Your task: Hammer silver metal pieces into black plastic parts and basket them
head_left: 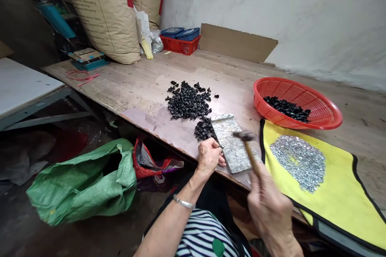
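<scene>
My left hand (pixel 210 156) pinches a small black plastic part (pixel 222 148) at the left edge of a worn metal plate (pixel 232 142). A hammer (pixel 249 144) with a wooden handle is gripped in my right hand (pixel 268 204), its head raised over the plate; hand and hammer are a little blurred. Against the plate's left side lies a small heap of black parts (pixel 204 128), and a bigger pile of black parts (pixel 189 101) spreads behind it. Many small shiny metal pieces (pixel 298 160) lie on a yellow cloth (pixel 340 192) with black edging at the right.
A red plastic basket (pixel 327 108) holding black parts stands at the right. Large paper sacks (pixel 99 12) and a red crate (pixel 181 45) with blue trays are at the back. Below the table's left edge sits an open green sack (pixel 84 184), beside a red bag (pixel 150 164).
</scene>
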A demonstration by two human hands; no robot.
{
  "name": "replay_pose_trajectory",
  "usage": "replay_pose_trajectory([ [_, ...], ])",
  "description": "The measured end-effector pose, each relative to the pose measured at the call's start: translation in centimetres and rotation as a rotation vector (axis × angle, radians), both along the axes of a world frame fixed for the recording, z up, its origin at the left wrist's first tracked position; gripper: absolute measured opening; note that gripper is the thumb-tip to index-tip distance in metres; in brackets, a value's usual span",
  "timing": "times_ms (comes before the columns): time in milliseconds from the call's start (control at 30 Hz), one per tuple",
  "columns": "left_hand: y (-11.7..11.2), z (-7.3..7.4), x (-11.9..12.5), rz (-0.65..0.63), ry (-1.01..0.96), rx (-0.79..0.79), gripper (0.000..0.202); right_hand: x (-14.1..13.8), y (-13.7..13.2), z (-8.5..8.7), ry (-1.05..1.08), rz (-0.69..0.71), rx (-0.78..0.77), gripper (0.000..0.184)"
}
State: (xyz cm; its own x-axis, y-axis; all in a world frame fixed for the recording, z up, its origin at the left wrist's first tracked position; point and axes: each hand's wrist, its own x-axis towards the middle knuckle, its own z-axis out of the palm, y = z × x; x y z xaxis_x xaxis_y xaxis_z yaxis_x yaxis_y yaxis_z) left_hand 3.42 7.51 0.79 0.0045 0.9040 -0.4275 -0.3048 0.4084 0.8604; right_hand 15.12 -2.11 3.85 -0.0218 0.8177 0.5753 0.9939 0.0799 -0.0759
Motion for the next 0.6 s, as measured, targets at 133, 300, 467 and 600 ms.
replay_pose_trajectory([
  [133,0.0,0.0,0.0,-0.004,0.001,-0.010,0.015,0.0,-0.1,-0.5,-0.108,0.015,-0.128,0.033],
  [300,0.0,-0.1,0.0,-0.002,-0.003,0.002,0.014,-0.2,-0.1,-0.6,0.000,-0.078,-0.015,0.034],
  [467,0.1,0.0,0.0,-0.003,0.009,0.001,0.014,0.5,0.7,-1.4,0.252,-0.122,-0.382,0.034],
  [600,-0.2,0.1,-0.3,0.006,-0.030,0.049,0.011,1.7,1.7,-1.1,1.073,-0.096,-0.556,0.051],
])
